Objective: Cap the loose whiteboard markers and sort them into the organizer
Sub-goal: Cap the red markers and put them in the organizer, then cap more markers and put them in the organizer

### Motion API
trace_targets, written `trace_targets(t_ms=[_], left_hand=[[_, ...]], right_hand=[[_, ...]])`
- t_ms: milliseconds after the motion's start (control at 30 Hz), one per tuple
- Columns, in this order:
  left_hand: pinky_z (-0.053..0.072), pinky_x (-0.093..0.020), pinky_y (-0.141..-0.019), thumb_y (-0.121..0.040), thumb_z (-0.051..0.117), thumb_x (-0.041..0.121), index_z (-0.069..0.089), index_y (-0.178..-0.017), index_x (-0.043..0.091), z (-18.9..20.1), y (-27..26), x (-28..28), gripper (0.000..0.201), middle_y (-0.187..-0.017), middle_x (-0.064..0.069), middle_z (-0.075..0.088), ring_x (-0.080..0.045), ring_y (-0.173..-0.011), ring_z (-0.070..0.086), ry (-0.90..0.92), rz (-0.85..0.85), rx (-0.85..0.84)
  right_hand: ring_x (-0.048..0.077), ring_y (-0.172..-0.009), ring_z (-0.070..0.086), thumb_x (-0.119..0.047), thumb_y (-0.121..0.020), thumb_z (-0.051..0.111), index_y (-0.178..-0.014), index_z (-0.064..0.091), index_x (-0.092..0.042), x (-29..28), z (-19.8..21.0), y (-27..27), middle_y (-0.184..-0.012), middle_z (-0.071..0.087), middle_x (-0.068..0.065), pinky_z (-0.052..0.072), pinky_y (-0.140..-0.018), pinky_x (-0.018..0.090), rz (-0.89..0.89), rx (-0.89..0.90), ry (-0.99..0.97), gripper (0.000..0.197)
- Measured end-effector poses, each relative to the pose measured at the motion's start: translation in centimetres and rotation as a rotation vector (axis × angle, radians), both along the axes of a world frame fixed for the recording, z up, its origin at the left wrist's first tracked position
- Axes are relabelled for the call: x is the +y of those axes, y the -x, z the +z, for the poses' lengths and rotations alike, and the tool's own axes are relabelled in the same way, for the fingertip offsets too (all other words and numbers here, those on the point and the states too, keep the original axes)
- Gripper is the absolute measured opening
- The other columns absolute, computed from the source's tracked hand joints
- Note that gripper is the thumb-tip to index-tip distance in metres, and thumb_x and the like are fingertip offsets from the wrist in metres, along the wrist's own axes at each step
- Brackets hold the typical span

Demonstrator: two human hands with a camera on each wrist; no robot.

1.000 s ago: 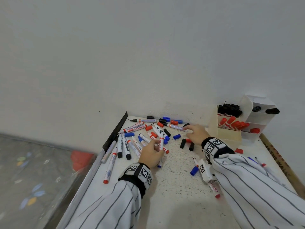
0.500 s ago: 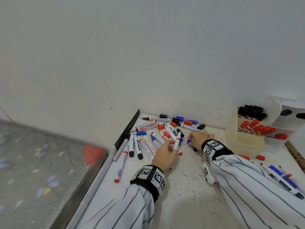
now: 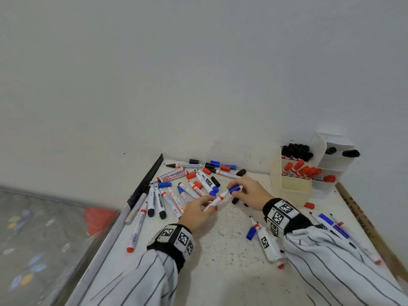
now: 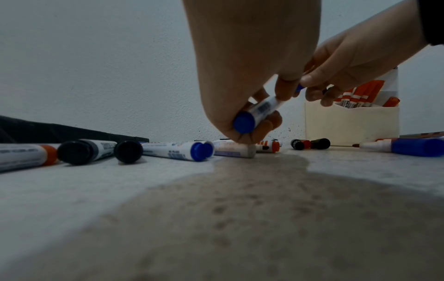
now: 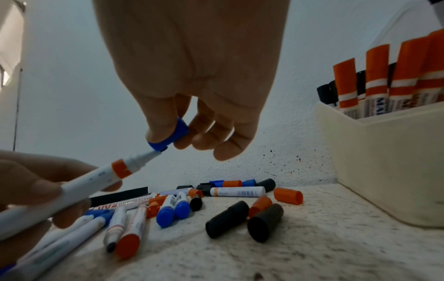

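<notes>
My left hand (image 3: 196,212) grips a white marker (image 3: 217,199) with an orange collar and a blue end plug (image 4: 243,122), held tilted just above the table. My right hand (image 3: 249,193) pinches a blue cap (image 3: 234,189) between thumb and forefinger. The cap's mouth (image 5: 158,147) touches the marker's tip, and the marker barrel (image 5: 96,180) slopes down to the left. At the back right stands the cream organizer bin (image 3: 293,191), holding capped red and black markers. Its white tiered part (image 3: 331,160) sits behind it.
Loose markers and red, blue and black caps (image 3: 187,188) lie scattered at the back left, and black caps (image 5: 242,218) lie under my right hand. More markers (image 3: 337,226) lie at the right. A black strip (image 3: 143,184) lines the table's left edge, and the wall is close behind.
My left hand has lifted a marker out of the pile. My right hand has picked a blue cap off the table and brought it to the marker's tip.
</notes>
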State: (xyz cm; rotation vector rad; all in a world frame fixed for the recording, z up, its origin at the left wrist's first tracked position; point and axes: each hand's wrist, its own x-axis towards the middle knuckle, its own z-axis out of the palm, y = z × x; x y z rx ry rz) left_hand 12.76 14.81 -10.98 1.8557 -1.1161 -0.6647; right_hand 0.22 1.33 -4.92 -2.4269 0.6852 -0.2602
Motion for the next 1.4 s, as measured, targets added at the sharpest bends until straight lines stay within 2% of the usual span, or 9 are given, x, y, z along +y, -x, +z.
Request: trace_targets(t_ms=[267,467,533,667,967,1067,1200,1300,1400], left_hand=[[0.038,-0.011,-0.068,-0.092,0.053,0.017,0.055,-0.126,0.023,0.9,0.7,0.4,0.035,-0.107,0.005,0.059,0.002,-0.079,0.050,0.008,-0.107,-0.050],[0.038,-0.013,-0.066,-0.092,0.053,0.015,0.055,-0.127,0.021,1.7,1.8,0.4,0.035,-0.098,0.008,0.057,0.001,-0.074,0.048,0.012,-0.175,-0.077],[0.039,-0.012,-0.069,-0.089,0.058,0.015,0.055,-0.126,0.020,2.1,2.3,0.4,0.037,-0.100,0.007,0.056,0.000,-0.076,0.049,0.017,-0.220,-0.118],[0.035,-0.008,-0.072,-0.082,0.066,0.015,0.055,-0.125,0.023,2.3,4.0,0.2,0.045,-0.099,0.008,0.047,0.002,-0.080,0.042,0.079,-0.241,-0.337],[0.046,-0.024,-0.075,-0.093,0.052,0.032,0.060,-0.123,0.020,5.4,7.6,-0.3,0.033,-0.097,0.003,0.068,-0.008,-0.081,0.055,0.136,-0.095,-0.415],[0.042,-0.024,-0.064,-0.097,0.046,0.028,0.061,-0.120,0.014,6.1,8.8,-0.3,0.031,-0.074,0.002,0.058,-0.010,-0.065,0.048,0.081,-0.162,-0.236],[0.028,-0.018,-0.039,-0.098,0.039,0.035,0.061,-0.103,0.013,7.0,9.3,0.0,0.031,-0.060,0.005,0.041,-0.006,-0.042,0.029,-0.091,-0.235,0.273],[0.019,-0.015,-0.036,-0.098,0.037,0.041,0.057,-0.094,0.016,7.5,9.4,0.4,0.032,-0.055,0.007,0.035,-0.005,-0.039,0.022,-0.197,-0.307,0.581],[0.017,-0.013,-0.034,-0.098,0.036,0.042,0.055,-0.090,0.017,7.4,9.4,0.1,0.033,-0.050,0.009,0.033,-0.004,-0.036,0.021,-0.226,-0.368,0.653]], right_hand=[[-0.006,-0.067,0.042,-0.007,-0.086,0.060,-0.108,0.059,-0.013,0.6,-0.2,3.0,-0.096,0.054,-0.007,0.031,-0.063,0.006,-0.168,-0.144,-0.057,0.023],[0.000,-0.072,0.047,-0.014,-0.087,0.062,-0.104,0.063,-0.014,1.0,-0.1,4.5,-0.100,0.062,0.003,0.034,-0.064,0.009,-0.097,-0.048,-0.069,0.017],[0.007,-0.070,0.050,-0.022,-0.092,0.055,-0.092,0.063,-0.018,1.1,0.0,5.0,-0.087,0.063,0.002,0.036,-0.063,0.014,-0.131,-0.082,-0.105,0.009],[0.009,-0.057,0.040,-0.035,-0.099,0.034,-0.061,0.046,-0.023,1.6,0.3,5.5,-0.060,0.044,-0.003,0.033,-0.058,0.022,-0.205,-0.068,-0.103,0.042],[0.010,-0.054,0.034,-0.033,-0.099,0.033,-0.060,0.040,-0.018,2.4,0.3,7.0,-0.057,0.034,-0.001,0.029,-0.055,0.024,-0.392,-0.337,-0.136,0.043],[0.010,-0.054,0.031,-0.028,-0.100,0.033,-0.059,0.039,-0.018,2.6,0.5,7.5,-0.056,0.032,-0.002,0.028,-0.051,0.017,-0.383,-0.389,-0.144,0.042],[0.006,-0.050,0.030,-0.021,-0.100,0.033,-0.060,0.038,-0.018,3.2,0.6,8.6,-0.055,0.031,-0.003,0.032,-0.049,0.011,-0.323,-0.415,-0.127,0.040],[0.001,-0.047,0.036,-0.016,-0.100,0.033,-0.062,0.038,-0.019,3.3,0.4,9.3,-0.056,0.031,-0.004,0.033,-0.052,0.012,-0.258,-0.464,-0.096,0.039],[0.003,-0.052,0.034,-0.015,-0.100,0.033,-0.064,0.039,-0.021,3.2,0.0,9.9,-0.058,0.032,-0.004,0.033,-0.055,0.014,-0.211,-0.457,-0.053,0.036]])
